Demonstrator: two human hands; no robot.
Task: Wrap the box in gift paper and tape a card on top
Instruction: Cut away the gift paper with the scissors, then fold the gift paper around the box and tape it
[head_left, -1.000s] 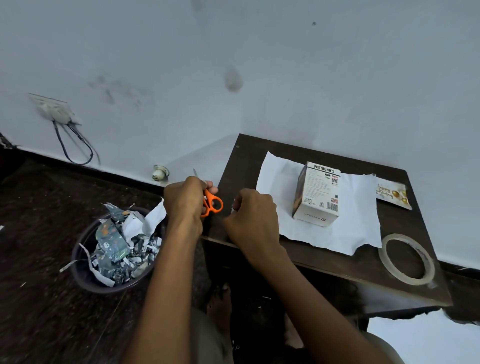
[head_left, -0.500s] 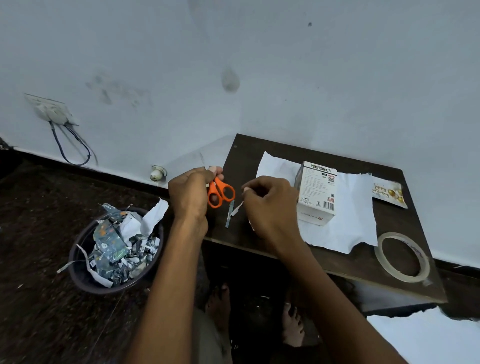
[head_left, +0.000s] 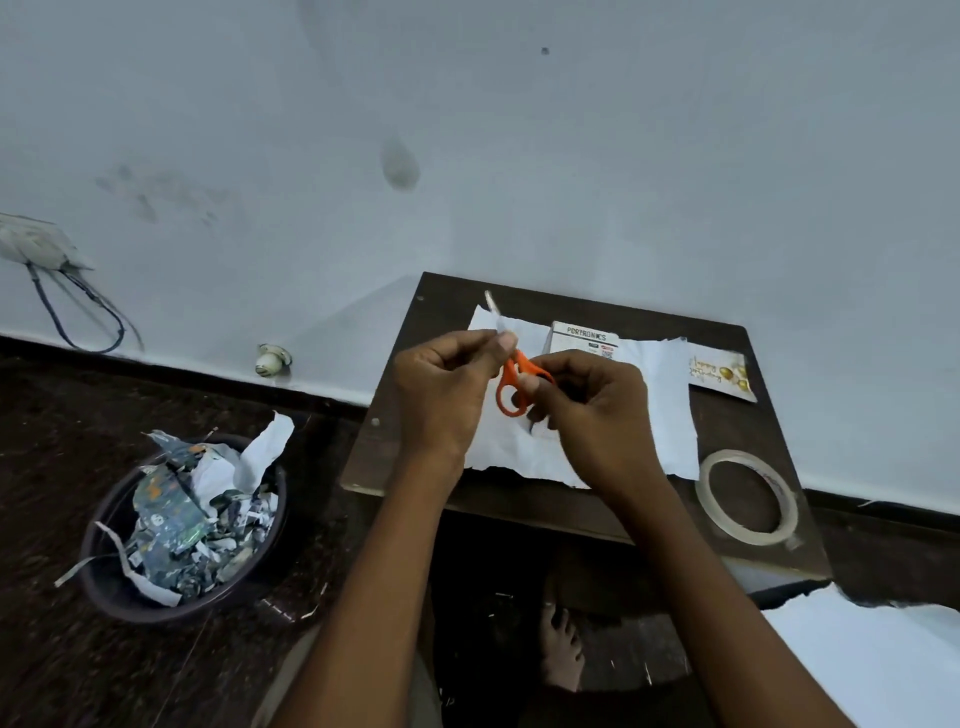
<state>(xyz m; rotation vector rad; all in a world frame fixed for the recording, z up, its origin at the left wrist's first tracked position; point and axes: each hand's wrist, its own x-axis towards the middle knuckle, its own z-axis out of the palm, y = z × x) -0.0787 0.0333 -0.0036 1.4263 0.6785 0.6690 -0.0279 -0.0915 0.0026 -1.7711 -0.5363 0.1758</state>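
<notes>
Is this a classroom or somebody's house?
It looks more like a room in a home, though I can't be sure. A small dark wooden table is pushed against a plain painted wall, a bin full of paper scraps sits on the floor, and a wall socket has a cable hanging down.

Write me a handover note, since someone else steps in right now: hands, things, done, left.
Left hand holds the scissors; right hand pinches at their handles.
Box stands unwrapped on the white paper on the table.
Card lies at the paper's far right; tape roll near the table's front right.
Done: things laid out.
Left: wrapping, taping, card.
</notes>
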